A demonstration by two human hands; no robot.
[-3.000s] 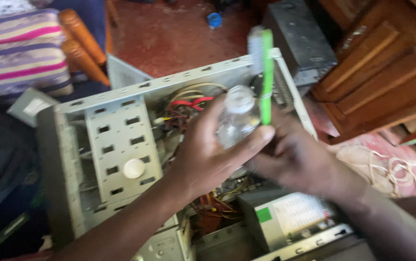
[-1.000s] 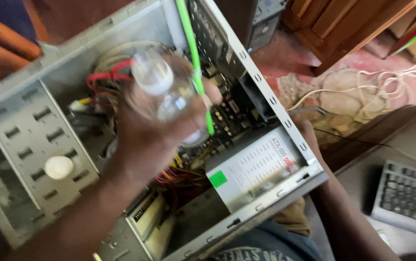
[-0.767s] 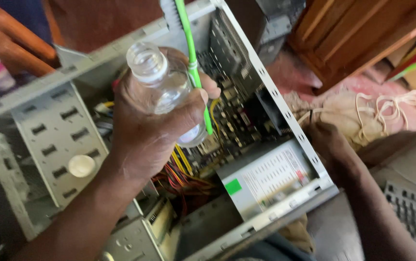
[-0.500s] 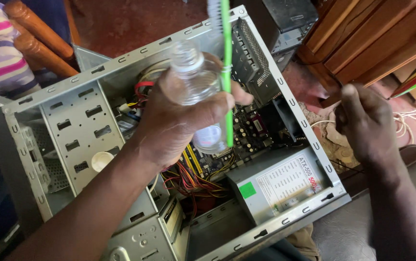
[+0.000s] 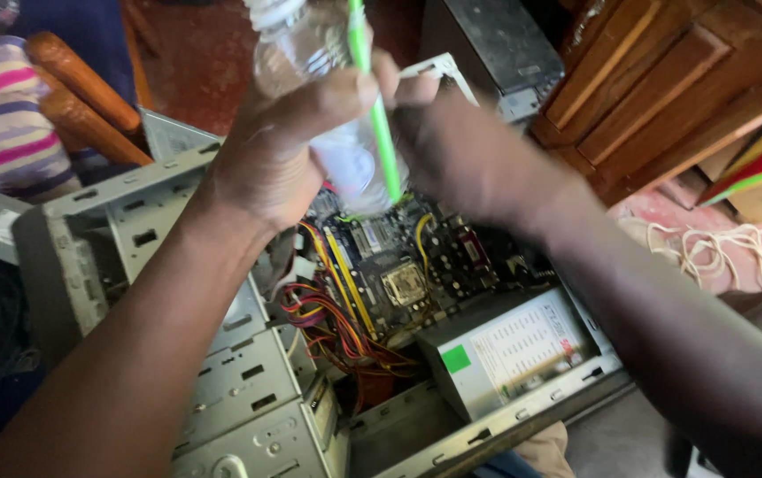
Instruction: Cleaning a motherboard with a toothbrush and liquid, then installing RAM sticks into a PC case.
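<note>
Currently left hand grips bottle and green brush over open case; right hand closing on them; board untouched.

The plastic bottle is clear, and the thin stick against it is bright green. The computer case is pale grey metal. Its circuit board is dark with yellow strips; the wire bundle is red, yellow and black. The power supply is grey with a green sticker. The cloth is striped pink, purple and cream. The cabinet is reddish-brown wood.
</note>
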